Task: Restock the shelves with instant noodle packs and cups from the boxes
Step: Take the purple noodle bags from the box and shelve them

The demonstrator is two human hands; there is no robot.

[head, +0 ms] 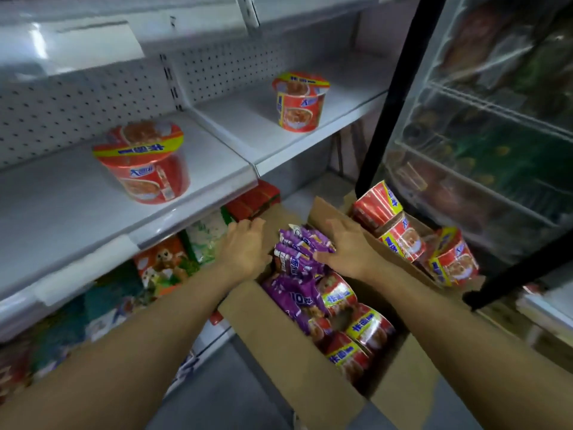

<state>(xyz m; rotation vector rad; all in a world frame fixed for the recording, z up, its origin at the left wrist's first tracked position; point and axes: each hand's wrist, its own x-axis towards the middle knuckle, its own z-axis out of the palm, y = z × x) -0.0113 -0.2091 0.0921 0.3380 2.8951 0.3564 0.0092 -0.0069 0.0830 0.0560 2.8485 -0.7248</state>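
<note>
An open cardboard box [273, 333] on the floor holds purple noodle packs [299, 249] at its far end and several red noodle cups [366, 330] nearer me. My left hand [245, 246] and my right hand [347, 246] press against either side of a stack of purple packs, fingers curled around its edges. A second box [400, 256] to the right holds more red cups [452, 262]. Two red cups stand on the white middle shelf [77, 212]: the near cup [142, 162] at left and the far cup [299, 102] at right.
The lower shelf holds rows of noodle packs [164, 265] in orange, green and red wrappers. A glass-door cooler [483, 125] with a black frame stands to the right. Grey floor [229, 392] lies between the shelf and the box.
</note>
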